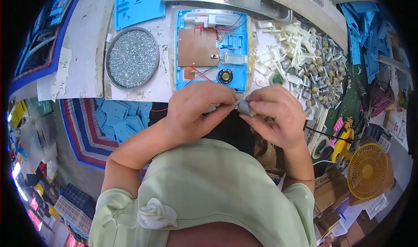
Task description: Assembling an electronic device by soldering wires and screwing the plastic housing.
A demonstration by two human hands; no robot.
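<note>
My right hand (278, 114) grips a small grey cylindrical motor (246, 108) between thumb and fingers, just in front of the table edge. Close beside it, my left hand (196, 110) is closed in a pinch, its fingertips meeting the motor's end. What those fingertips hold is too small to make out. Just beyond both hands lies an open light-blue plastic housing (177, 75). Inside are a brown circuit board (196, 47), a round black speaker (225, 76) and white plastic parts. Red wires (202, 74) run from the housing toward my left hand.
A round metal dish (107, 68) of small screws stands to the left. White plastic parts (296, 40) and grey motors (324, 79) are heaped at right. Metal trays (278, 13) sit at the back. Blue panels (124, 116) fill a striped bag; a yellow fan (368, 171) stands lower right.
</note>
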